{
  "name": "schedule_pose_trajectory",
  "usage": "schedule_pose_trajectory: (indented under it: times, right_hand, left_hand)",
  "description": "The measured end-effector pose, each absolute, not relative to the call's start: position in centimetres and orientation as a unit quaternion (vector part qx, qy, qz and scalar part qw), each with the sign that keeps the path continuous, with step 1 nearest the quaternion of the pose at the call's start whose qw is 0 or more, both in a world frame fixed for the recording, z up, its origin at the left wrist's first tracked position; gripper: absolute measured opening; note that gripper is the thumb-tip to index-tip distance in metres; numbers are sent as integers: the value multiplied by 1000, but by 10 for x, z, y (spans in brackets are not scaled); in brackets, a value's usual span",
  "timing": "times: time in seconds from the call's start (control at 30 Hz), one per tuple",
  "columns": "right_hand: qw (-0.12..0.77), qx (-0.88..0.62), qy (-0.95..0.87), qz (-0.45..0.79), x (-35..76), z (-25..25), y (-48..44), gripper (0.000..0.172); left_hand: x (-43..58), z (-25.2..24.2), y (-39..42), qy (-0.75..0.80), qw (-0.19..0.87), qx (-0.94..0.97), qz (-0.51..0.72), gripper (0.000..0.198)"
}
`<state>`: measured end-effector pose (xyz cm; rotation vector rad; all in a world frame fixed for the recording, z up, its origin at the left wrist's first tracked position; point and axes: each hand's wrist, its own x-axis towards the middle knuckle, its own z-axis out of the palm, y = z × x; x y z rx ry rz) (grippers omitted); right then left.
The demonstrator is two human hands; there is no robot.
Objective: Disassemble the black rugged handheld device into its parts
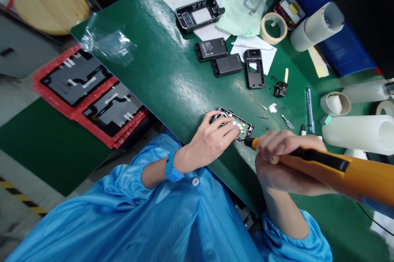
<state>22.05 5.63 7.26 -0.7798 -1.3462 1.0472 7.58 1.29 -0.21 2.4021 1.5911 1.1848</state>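
Note:
My left hand [212, 137] lies over a small black device housing with a green circuit board [243, 127] inside, its fingers curled on the housing and holding it against the table. A blue strap circles that wrist. In my right hand [286, 159], the fingers are wrapped round an orange electric screwdriver [332, 174]. Its black nose points at the housing's lower right corner; whether the bit touches a screw is too small to tell. Near the housing lie a small metal tip [263, 106] and some white scraps [272, 108].
Beyond my hands are two black batteries [212, 48], an open black case [254, 69] and a larger frame [198, 14]. Masking tape [264, 34], a blue pen [310, 110] and white film rolls [357, 135] stand or lie rightward. Red-wrapped panels [92, 85] sit below the table edge.

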Motion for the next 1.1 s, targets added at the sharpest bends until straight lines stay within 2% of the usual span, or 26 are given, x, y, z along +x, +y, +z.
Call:
schedule_pose_trajectory:
  times: [0.27, 0.9, 1.0, 1.1]
  right_hand:
    - [578, -292, -576, 499, 229, 72, 63, 60]
    - [533, -262, -630, 500, 235, 88, 70, 65]
    - [530, -276, -625, 502, 240, 95, 68, 62]
    - [530, -278, -618, 509, 244, 97, 64, 57]
  left_hand:
    - [78, -4, 12, 513, 13, 765, 390, 15]
    - [75, -4, 13, 496, 10, 777, 388, 16]
    - [73, 0, 13, 494, 12, 778, 388, 12]
    - [73, 2, 13, 484, 6, 780, 397, 17]
